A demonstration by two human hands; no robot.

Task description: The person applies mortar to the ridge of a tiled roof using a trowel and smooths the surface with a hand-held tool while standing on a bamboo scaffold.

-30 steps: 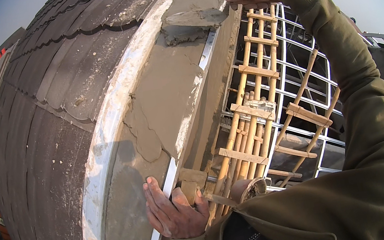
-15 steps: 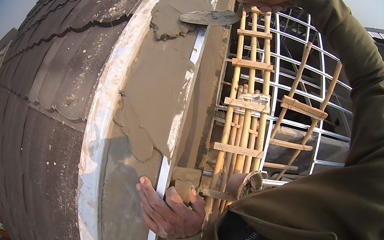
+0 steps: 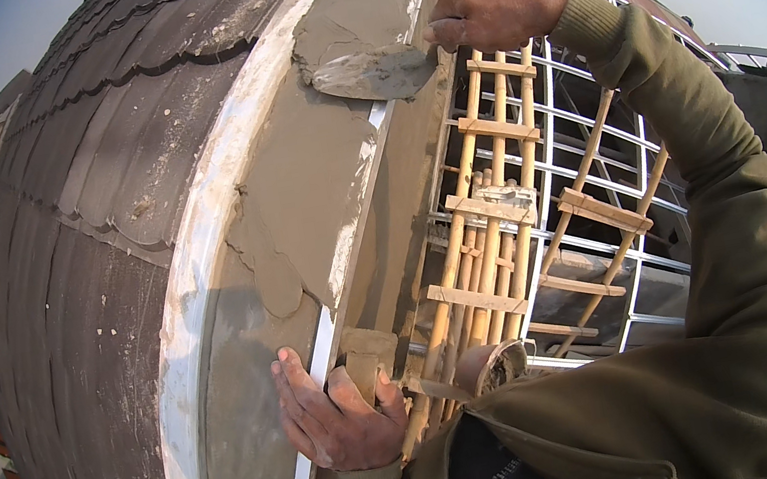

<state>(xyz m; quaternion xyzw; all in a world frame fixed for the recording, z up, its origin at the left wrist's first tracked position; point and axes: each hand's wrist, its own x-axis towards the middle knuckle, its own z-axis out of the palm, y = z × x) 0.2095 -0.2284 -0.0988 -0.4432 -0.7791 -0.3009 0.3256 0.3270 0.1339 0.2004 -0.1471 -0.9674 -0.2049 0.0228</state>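
Observation:
At the upper right, my right hand (image 3: 493, 13) is closed around a trowel, its handle hidden in the fingers. The trowel's mortar-smeared blade (image 3: 376, 73) lies against the wet grey mortar (image 3: 300, 162) on the ledge. A ragged, thicker patch of mortar borders the blade's upper side. Low in the view, my left hand (image 3: 342, 414) rests across the white edge strip (image 3: 323, 341), fingers stretched out and apart over the ledge. A tan, block-like piece (image 3: 369, 351) sits beside its thumb; I cannot make out what it is.
Dark roof tiles (image 3: 91, 248) slope away on the left behind a white, mortar-stained border (image 3: 186, 242). To the right stands a bamboo ladder (image 3: 487, 131) with nailed wooden rungs. Beyond it are a white metal grid (image 3: 632, 299) and a second, slanting bamboo ladder (image 3: 602, 208).
My right hand has moved left and slightly down, carrying the trowel blade farther onto the mortar and its thicker patch. The left hand has stayed in nearly the same place.

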